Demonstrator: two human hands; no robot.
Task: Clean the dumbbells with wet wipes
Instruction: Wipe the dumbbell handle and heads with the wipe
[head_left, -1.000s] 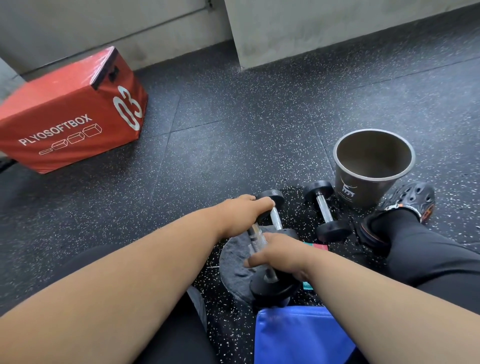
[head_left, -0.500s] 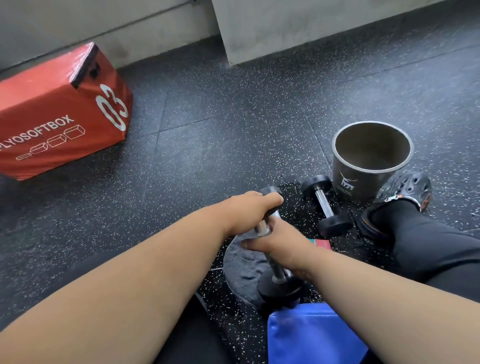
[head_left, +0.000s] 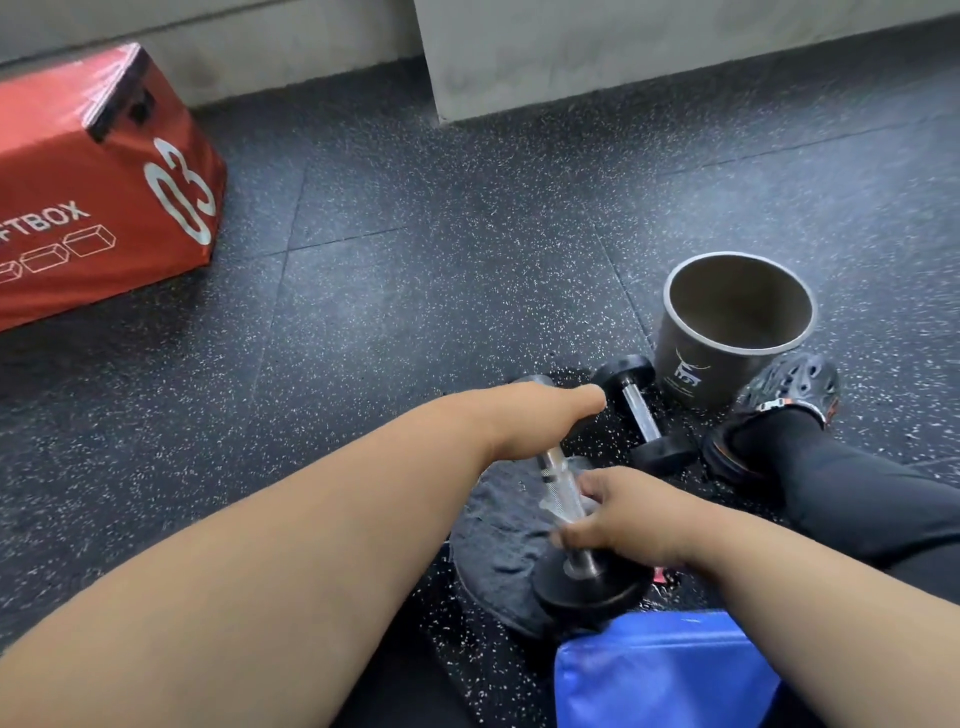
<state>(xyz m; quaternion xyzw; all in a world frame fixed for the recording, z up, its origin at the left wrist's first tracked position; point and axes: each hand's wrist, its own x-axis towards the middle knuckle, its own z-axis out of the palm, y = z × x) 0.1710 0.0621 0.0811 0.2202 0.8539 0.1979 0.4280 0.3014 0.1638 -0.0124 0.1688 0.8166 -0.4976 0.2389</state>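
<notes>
I hold a small dumbbell (head_left: 589, 584) with black round heads and a chrome handle tilted over a dark round mat (head_left: 493, 540). My left hand (head_left: 540, 421) grips its far end and covers that head. My right hand (head_left: 628, 514) curls round the lower part of the handle, just above the near head. Something thin and pale, seemingly a wipe, lies on the handle at its fingertips. A second dumbbell (head_left: 641, 410) lies on the floor just beyond, untouched.
A grey bucket (head_left: 727, 332) stands open at the right, beside my black clog (head_left: 784, 395) and dark trouser leg. A blue packet (head_left: 665, 670) lies at the bottom edge. A red plyo box (head_left: 104, 182) sits far left. Grey walls stand behind the speckled rubber floor.
My right hand slid up the handle to meet the left hand, then back down toward the near head. The left hand kept its grip on the far end.
</notes>
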